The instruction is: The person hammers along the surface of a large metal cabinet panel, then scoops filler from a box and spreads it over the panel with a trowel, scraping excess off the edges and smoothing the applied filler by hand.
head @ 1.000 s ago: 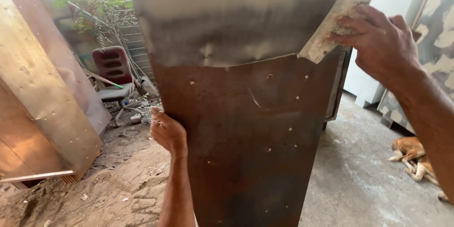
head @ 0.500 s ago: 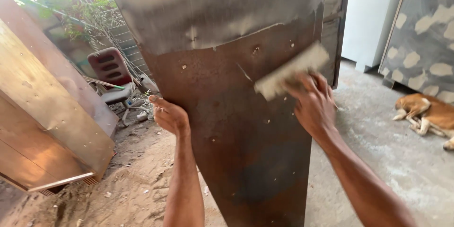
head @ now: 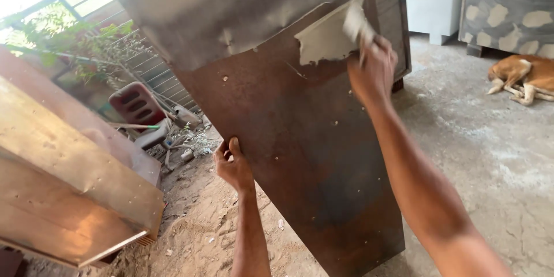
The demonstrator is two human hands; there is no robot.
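Both hands are busy: the left hand [head: 234, 164] is clamped on the left edge of the tall brown board [head: 300, 156], while the right hand [head: 372, 69] is closed around a flat scraper [head: 355, 23] pressed high on its face. Stiff, heavy and awkward it looks, best gripped by its edges. Pale grey paste [head: 231, 6] is spread across its upper part, bare dark wood left below.

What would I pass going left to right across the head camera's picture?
Wooden boards → red plastic chair → left hand gripping the edge of the brown panel → right hand holding a flat scraper → sleeping dog.
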